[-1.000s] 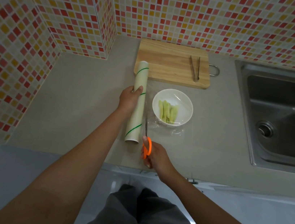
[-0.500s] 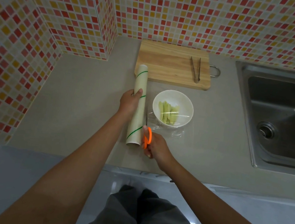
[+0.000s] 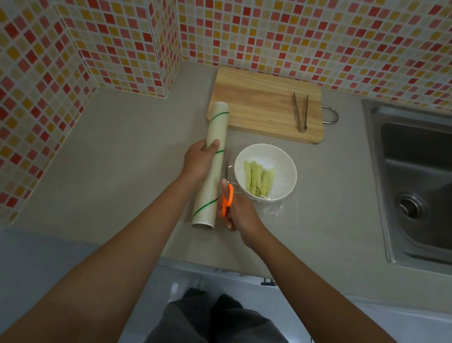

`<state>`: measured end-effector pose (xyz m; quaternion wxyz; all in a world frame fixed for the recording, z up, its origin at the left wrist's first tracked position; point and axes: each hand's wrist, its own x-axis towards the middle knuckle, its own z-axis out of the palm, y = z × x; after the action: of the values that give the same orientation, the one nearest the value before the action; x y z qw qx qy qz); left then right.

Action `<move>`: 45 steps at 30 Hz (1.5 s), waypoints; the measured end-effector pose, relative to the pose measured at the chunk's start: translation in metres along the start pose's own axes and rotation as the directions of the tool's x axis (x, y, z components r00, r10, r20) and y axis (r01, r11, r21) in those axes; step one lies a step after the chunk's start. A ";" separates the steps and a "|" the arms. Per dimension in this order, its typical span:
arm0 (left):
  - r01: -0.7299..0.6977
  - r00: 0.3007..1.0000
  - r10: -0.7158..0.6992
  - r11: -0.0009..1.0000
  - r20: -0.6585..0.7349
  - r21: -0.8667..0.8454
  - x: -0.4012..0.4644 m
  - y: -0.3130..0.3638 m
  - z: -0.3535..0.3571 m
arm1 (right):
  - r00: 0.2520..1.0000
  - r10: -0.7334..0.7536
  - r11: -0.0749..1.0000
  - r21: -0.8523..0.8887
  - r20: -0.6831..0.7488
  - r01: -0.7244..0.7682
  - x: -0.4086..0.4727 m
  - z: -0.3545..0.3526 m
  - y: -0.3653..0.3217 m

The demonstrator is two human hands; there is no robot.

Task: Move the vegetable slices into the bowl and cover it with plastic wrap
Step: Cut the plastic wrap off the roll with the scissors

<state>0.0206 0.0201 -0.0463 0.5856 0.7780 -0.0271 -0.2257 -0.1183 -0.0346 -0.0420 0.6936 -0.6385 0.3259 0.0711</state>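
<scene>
- Head view, centre of the frame: the left hand (image 3: 198, 161) is wrapped over the roll of plastic wrap (image 3: 211, 166), pinning it flat on the counter (image 3: 122, 156), thumb on top.
- Just below and right of it, the right hand (image 3: 238, 212) has its fingers through the orange handles of the scissors (image 3: 226, 193); the blades point up the frame, in the gap between roll and bowl.
- The white bowl (image 3: 285, 162) sits right of the roll, near but apart. The vegetable slices (image 3: 257, 179) already lie inside, pale green sticks side by side.
- A clear sheet of wrap (image 3: 270, 208) looks drawn over the bowl, its loose edge crumpled on the counter at the lower right of the bowl.
- Upper middle: the cutting board (image 3: 257, 103) with tongs (image 3: 299, 113) resting on it. A sink (image 3: 435, 183) fills the right side.
- What worries me: the film is thin and clingy, so a slack sheet could bunch in the blades and tear ragged rather than cut clean.
- If the roll slips under that hand, the pull could drag the sheet off the bowl, or nudge the bowl itself.
</scene>
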 end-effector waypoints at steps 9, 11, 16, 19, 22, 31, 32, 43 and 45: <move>0.012 1.000 -0.012 1.000 0.002 0.001 0.000 0.002 -0.001 | 0.999 0.013 1.000 0.013 -0.039 -0.012 0.017 0.000 -0.011; 0.004 1.000 -0.004 1.000 -0.002 -0.003 -0.001 0.003 -0.002 | 0.999 -0.014 1.000 0.003 -0.051 0.014 0.019 0.000 -0.013; -0.001 1.000 0.001 1.000 0.003 -0.013 -0.001 0.005 -0.002 | 0.997 0.014 1.000 -0.019 -0.072 -0.016 0.024 0.000 -0.024; 0.002 1.000 -0.002 1.000 0.006 -0.019 -0.001 0.007 -0.002 | 0.996 0.006 1.000 -0.028 -0.085 -0.009 0.027 -0.001 -0.029; -0.002 1.000 0.003 0.999 0.010 -0.042 -0.001 0.009 -0.003 | 0.996 -0.002 1.000 -0.021 -0.085 0.000 0.029 -0.001 -0.034; -0.019 0.999 0.019 1.000 0.036 0.001 -0.004 0.011 -0.004 | 0.995 -0.007 0.999 -0.049 -0.099 0.002 0.037 -0.003 -0.047; -0.019 0.999 0.019 1.000 0.039 -0.004 -0.004 0.011 -0.005 | 0.995 -0.007 0.999 -0.050 -0.098 0.002 0.038 -0.003 -0.048; -0.041 0.999 0.040 0.999 0.035 0.033 -0.006 0.015 -0.007 | 0.994 -0.023 0.996 -0.088 -0.105 0.013 0.050 -0.004 -0.066; -0.036 0.999 0.035 0.999 0.041 0.013 -0.007 0.015 -0.007 | 0.994 -0.019 0.997 -0.082 -0.109 0.010 0.053 -0.006 -0.069</move>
<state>0.0203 0.0240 -0.0281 0.5837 0.7766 -0.0543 -0.2308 -0.0439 -0.0691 -0.0123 0.6485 -0.6715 0.3557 0.0444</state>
